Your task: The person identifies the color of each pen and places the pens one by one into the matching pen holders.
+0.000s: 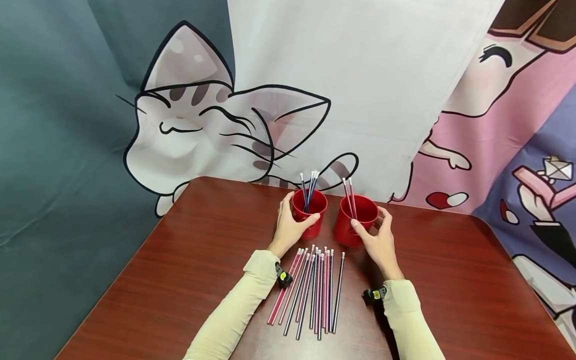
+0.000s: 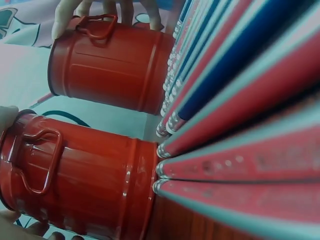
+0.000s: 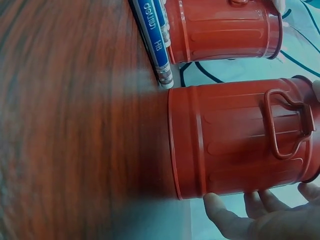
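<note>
Clamped fingers [image 1: 286, 201] of left hand [image 1: 290, 230] round red cup [image 1: 314, 230], behind pencil pile [image 1: 320, 300], clamped fingers of right hand [image 1: 381, 245] round second cup [image 1: 345, 232], behind and right of pile.

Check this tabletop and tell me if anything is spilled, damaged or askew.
Nothing looks spilled or damaged. Only mildly untidy: the loose pencils fan unevenly, and one dark pencil lies a little apart at their right end. The left red cup, in the left hand, and the right red cup, in the right hand, appear upright.
</note>
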Demonstrator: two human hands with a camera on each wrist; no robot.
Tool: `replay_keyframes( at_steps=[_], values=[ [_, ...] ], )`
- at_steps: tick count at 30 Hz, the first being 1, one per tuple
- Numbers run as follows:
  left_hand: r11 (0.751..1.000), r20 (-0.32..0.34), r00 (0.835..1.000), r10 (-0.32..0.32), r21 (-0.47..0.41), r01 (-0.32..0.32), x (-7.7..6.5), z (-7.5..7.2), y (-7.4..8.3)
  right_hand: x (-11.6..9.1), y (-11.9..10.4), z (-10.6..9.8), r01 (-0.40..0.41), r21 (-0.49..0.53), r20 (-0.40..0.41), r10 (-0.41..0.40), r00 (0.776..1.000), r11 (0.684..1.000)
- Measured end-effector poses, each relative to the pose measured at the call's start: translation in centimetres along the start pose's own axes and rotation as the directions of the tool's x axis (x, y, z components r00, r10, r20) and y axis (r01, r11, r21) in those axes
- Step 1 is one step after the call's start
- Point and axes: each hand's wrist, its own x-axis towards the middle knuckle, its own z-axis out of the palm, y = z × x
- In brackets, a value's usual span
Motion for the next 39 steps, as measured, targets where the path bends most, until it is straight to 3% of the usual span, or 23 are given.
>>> replay_keyframes(
  at_steps=[4,9,14,19,25,30,33,39],
  values=[
    [0.999,0.037,0.999,-0.005,-0.045,0.006,0.1,0.0,0.0,0.1,-0.1,-0.3,0.017,-0.009,-0.008,-0.017,1.000,1.000],
    [0.997,0.052,0.997,-0.051,-0.062,0.054,0.3,-0.6,-0.5,0.0,0.2,-0.5,0.036,-0.044,0.053,-0.034,0.998,0.998],
    [0.997,0.080,0.995,-0.060,-0.048,0.064,0.3,-0.9,-0.9,-0.6,-0.3,-1.4,-0.054,-0.229,0.156,0.092,0.984,0.972],
    [0.994,0.107,0.990,-0.094,-0.044,0.099,0.2,-0.9,-1.0,-1.7,-1.3,-2.1,-0.120,-0.428,0.239,0.240,0.941,0.896],
    [0.995,0.134,0.987,-0.090,-0.034,0.096,0.0,-0.6,-0.7,-3.8,-3.0,-0.6,-0.201,-0.476,0.301,0.374,0.877,0.856],
    [0.994,0.142,0.985,-0.093,-0.034,0.099,0.0,-0.7,-0.6,-5.0,-4.1,1.4,-0.181,-0.547,0.367,0.429,0.826,0.817],
    [0.994,0.151,0.983,-0.100,-0.038,0.106,0.0,-0.7,-0.4,-5.4,-4.5,2.3,-0.137,-0.596,0.369,0.422,0.828,0.791],
    [0.994,0.166,0.982,-0.089,-0.050,0.098,-0.1,-0.9,0.1,-5.8,-5.1,3.3,-0.043,-0.689,0.327,0.364,0.872,0.723]
  ],
)
